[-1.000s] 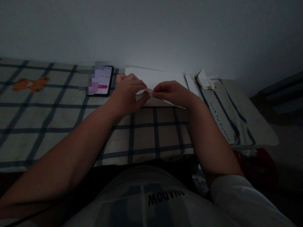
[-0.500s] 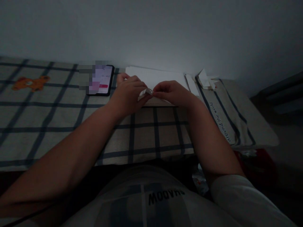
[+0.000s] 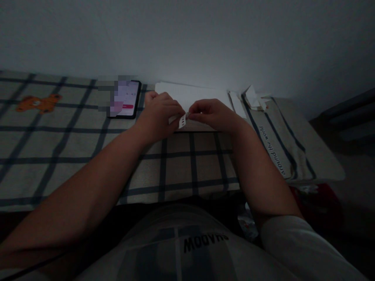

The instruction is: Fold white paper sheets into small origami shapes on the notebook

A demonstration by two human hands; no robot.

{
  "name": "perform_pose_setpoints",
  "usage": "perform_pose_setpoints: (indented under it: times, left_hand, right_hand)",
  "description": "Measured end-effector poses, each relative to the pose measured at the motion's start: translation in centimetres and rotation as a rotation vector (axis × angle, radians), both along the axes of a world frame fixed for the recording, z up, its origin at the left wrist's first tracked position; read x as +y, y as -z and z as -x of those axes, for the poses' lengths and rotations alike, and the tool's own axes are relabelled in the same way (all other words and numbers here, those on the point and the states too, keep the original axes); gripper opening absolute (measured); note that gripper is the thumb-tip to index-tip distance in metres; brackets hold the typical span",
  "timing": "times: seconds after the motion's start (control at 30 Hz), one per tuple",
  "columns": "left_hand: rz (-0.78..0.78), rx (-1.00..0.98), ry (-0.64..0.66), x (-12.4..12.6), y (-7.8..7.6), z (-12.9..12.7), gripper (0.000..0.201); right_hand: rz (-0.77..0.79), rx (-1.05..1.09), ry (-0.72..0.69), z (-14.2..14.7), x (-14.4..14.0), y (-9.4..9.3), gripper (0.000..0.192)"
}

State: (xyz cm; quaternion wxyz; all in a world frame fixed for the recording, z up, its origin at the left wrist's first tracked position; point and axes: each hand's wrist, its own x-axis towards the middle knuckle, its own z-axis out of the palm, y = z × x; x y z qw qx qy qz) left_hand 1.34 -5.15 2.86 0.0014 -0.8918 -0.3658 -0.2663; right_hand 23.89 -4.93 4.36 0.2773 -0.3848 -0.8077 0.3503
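Note:
In dim light my left hand (image 3: 159, 115) and my right hand (image 3: 209, 114) meet over a checked cloth (image 3: 73, 152). Between their fingertips they pinch a small white folded paper piece (image 3: 182, 121) with dark dots on it. Both hands hover over the front edge of a white sheet stack (image 3: 190, 97) that lies against the wall. Part of the paper piece is hidden by my left fingers.
A lit phone (image 3: 125, 99) lies left of the hands. Folded white paper shapes (image 3: 253, 97) sit on a striped fabric bag (image 3: 287, 136) at the right. An orange bear print (image 3: 38, 103) marks the cloth at far left. A wall rises right behind.
The small paper piece has turned between the fingertips, and a flap with dots now hangs downward. Both hands stay in nearly the same place.

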Motion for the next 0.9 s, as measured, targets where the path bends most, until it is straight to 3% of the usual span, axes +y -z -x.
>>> perform_pose_setpoints:
  times: [0.3, 0.63, 0.9]
  left_hand:
    - [-0.042, -0.002, -0.012, -0.02, 0.26, 0.04, 0.021]
    - [-0.053, 0.013, -0.015, -0.15, -0.08, 0.09, 0.022]
    - [-0.067, -0.025, -0.008, 0.37, 0.54, 0.17, 0.02]
  right_hand:
    - [0.048, -0.063, 0.057, -0.36, -0.07, 0.16, 0.028]
    - [0.033, -0.025, 0.047, -0.05, -0.26, 0.01, 0.033]
    - [-0.002, -0.031, 0.011, 0.07, -0.03, 0.11, 0.036]
